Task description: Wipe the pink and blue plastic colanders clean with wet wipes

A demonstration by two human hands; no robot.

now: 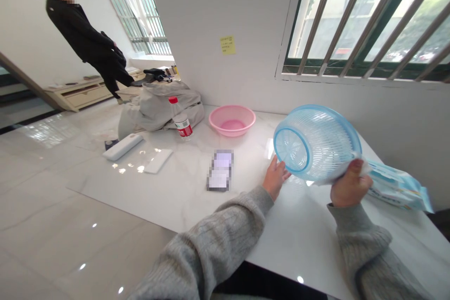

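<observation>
A blue plastic colander basket (326, 136) is held up above the table, tipped on its side with its round base facing left. My left hand (277, 178) holds it from below at the base rim, fingers partly hidden behind it. My right hand (350, 185) is closed at the lower right rim, with a thin white wipe (363, 165) pinched against the basket. A light-blue pack of wipes (399, 185) lies on the table just right of that hand.
On the white table (190, 206) are a pink basket (232, 122), a phone (220, 171), a red-capped bottle (183, 124), a white box (123, 146), a flat white item (158, 161) and a grey cloth bag (151, 108). A person (80, 28) in black stands at the far left.
</observation>
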